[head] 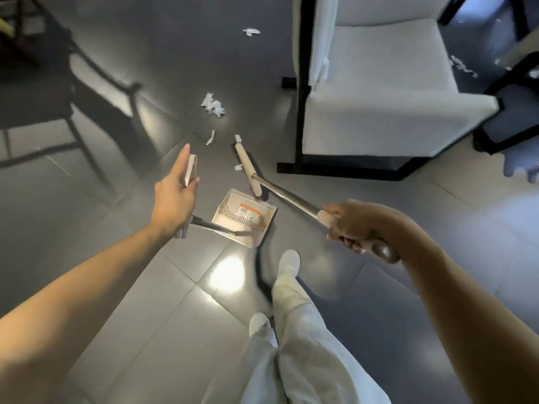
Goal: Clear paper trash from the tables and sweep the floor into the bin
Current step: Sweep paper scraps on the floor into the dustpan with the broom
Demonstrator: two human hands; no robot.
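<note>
My left hand (175,196) holds the white top grip of the dustpan handle, thumb round it and fingers stretched forward. The beige dustpan (264,225) sits on the grey tile floor just right of that hand, its mouth facing away from me. My right hand (354,225) grips the end of the broom's metal handle. The beige broom head (246,167) lies on the floor just beyond the dustpan. Torn white paper scraps lie ahead: a clump (213,104), a strip (210,137), a small bit (237,138) at the broom's tip, and a far piece (251,31).
A white cushioned chair (379,91) on a black frame stands to the right, close to the broom. More paper shreds (463,65) lie beyond its seat. A dark chair (96,86) stands at the left. My white-trousered legs and shoes (288,266) are below the dustpan.
</note>
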